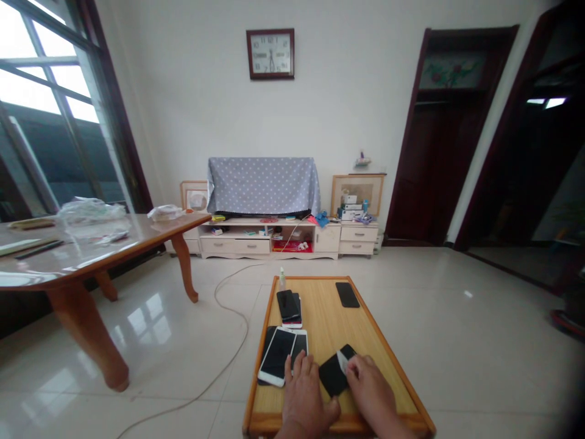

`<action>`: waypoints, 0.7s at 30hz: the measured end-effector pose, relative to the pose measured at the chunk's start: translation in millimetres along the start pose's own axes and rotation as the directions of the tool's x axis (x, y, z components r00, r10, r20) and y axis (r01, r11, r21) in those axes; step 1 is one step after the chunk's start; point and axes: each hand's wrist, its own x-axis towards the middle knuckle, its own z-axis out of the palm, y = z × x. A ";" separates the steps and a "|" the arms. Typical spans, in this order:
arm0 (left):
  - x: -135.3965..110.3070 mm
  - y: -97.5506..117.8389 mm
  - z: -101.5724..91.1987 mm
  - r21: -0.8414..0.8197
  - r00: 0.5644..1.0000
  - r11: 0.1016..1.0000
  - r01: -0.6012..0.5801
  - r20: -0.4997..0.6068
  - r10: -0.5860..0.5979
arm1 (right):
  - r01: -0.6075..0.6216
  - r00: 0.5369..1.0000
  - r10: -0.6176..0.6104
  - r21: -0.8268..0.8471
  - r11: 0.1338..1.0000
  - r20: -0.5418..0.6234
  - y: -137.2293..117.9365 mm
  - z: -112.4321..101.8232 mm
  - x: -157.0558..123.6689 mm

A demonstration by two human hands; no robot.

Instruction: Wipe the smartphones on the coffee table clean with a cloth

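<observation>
Black smartphone is being kept flat near the front edge of a wooden board, while a white wipe is being pinched against it by the half-closed right hand. The left hand, holding nothing, is being rested loosely beside it, touching a white smartphone.

the person's left hand and right hand, broad-backed and thick-fingered, lead into bare forearms cut off at the head camera's lower edge.
</observation>
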 end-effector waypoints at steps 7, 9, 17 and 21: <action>-0.1 -1.1 2.8 0.029 1.000 1.000 -0.009 -0.005 0.009 | 0.004 0.999 -0.007 0.085 0.996 0.042 5.0 2.5 -5.4; 0.2 -0.5 2.8 0.056 1.000 0.998 -0.012 0.002 0.012 | -0.088 0.996 0.089 0.064 0.994 -0.012 13.0 -5.8 1.9; 4.8 -1.8 9.0 0.086 0.998 0.995 -0.051 -0.023 0.053 | 0.011 0.997 -0.018 0.108 0.994 0.071 -4.8 7.1 -21.1; 6.0 -1.2 10.8 0.095 0.999 0.995 -0.043 -0.022 0.045 | -0.142 0.990 0.142 0.057 0.988 0.002 12.8 -12.3 -0.7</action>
